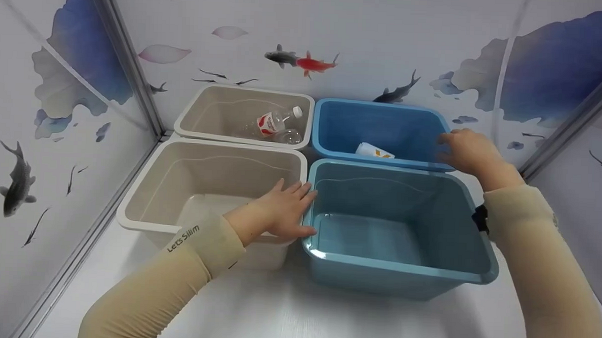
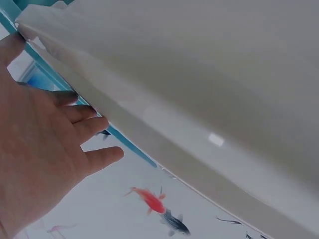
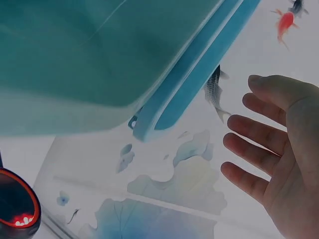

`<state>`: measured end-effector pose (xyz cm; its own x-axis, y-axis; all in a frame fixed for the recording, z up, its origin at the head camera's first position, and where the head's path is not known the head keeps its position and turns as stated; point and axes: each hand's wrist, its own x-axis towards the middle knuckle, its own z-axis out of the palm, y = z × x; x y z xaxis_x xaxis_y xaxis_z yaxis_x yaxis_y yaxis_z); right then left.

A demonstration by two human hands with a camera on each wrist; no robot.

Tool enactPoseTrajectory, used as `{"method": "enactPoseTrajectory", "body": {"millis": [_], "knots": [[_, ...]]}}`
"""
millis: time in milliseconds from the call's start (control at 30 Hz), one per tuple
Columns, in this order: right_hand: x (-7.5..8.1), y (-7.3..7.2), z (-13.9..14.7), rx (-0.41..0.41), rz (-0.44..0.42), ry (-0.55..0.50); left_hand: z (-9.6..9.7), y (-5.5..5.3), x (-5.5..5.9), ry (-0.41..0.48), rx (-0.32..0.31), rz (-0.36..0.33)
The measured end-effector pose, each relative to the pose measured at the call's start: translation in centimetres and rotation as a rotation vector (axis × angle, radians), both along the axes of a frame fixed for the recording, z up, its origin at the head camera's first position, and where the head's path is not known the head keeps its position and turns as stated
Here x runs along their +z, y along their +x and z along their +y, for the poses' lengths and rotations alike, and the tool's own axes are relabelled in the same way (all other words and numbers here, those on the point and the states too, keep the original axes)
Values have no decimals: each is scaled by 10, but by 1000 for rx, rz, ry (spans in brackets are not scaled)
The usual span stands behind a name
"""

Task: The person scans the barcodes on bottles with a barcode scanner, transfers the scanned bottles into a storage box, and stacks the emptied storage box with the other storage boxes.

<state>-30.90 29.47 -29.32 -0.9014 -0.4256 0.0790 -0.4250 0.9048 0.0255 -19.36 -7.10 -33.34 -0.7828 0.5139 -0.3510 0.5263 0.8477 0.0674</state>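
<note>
My left hand [image 1: 282,211] lies with spread fingers across the neighbouring rims of the front beige bin [image 1: 231,146] and the front teal bin [image 1: 397,266]. In the left wrist view its fingers [image 2: 92,127] touch the rim edge and hold nothing. My right hand [image 1: 469,150] is at the right end of the back blue bin [image 1: 378,104]. The right wrist view shows its fingers [image 3: 254,149] loosely extended, apart from the bins, with nothing in them. Inside the blue bin lies a white object with an orange mark [image 1: 374,150]; its kind is unclear.
The back beige bin [image 1: 243,89] holds clear plastic bottles, one with a red-and-white label [image 1: 270,124]. All the bins stand close together on a white table [image 1: 286,313]. Panels printed with fish surround them, joined by metal posts [image 1: 129,58]. A dark round device [image 3: 20,204] shows in the right wrist view.
</note>
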Motion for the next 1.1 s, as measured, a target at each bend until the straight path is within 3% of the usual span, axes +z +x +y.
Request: {"method": "enactPoseTrajectory", "body": {"millis": [367, 667, 933, 1100], "knots": [[1, 20, 26, -38, -1, 0, -2, 1, 0, 7, 20, -5], [-8, 35, 47, -83, 24, -28, -3, 1, -1, 31, 45, -25], [-19, 49, 62, -216, -92, -112, -3, 0, -2, 13, 32, -20], [-28, 57, 70, -280, -170, -244, -3, 0, -3, 13, 32, -30]]}}
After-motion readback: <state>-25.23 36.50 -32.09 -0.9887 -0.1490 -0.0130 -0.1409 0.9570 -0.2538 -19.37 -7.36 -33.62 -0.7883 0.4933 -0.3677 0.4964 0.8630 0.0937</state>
